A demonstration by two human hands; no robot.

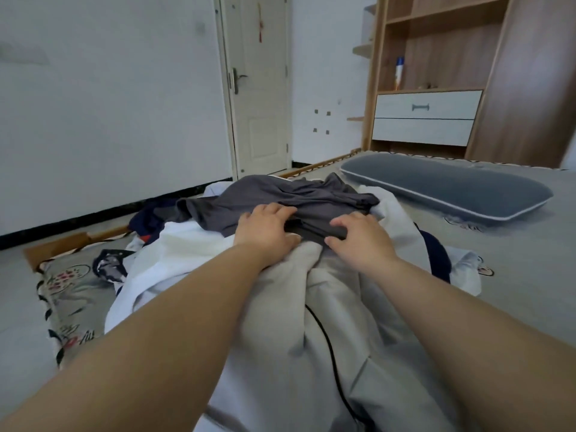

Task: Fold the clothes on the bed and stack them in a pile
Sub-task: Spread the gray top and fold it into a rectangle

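Observation:
A crumpled dark grey garment [274, 194] lies on top of a heap of clothes in the middle of the bed. My left hand [265, 230] grips its near hem, fingers curled over the edge. My right hand [358, 238] grips the same hem a little to the right, thumb under the fabric. Beneath it lie a white garment [174, 254] to the left and a light grey garment [311, 338] that runs toward me between my forearms. A dark navy piece [146, 219] shows at the far left of the heap, and another navy piece [436, 254] at the right.
A long blue-grey pillow [442, 185] lies on the grey bedspread [514, 275] at the right. A patterned cover [71, 291] hangs at the bed's left edge. A wooden wardrobe with white drawers [427, 116] stands behind the bed; a closed door [258, 88] is at the back.

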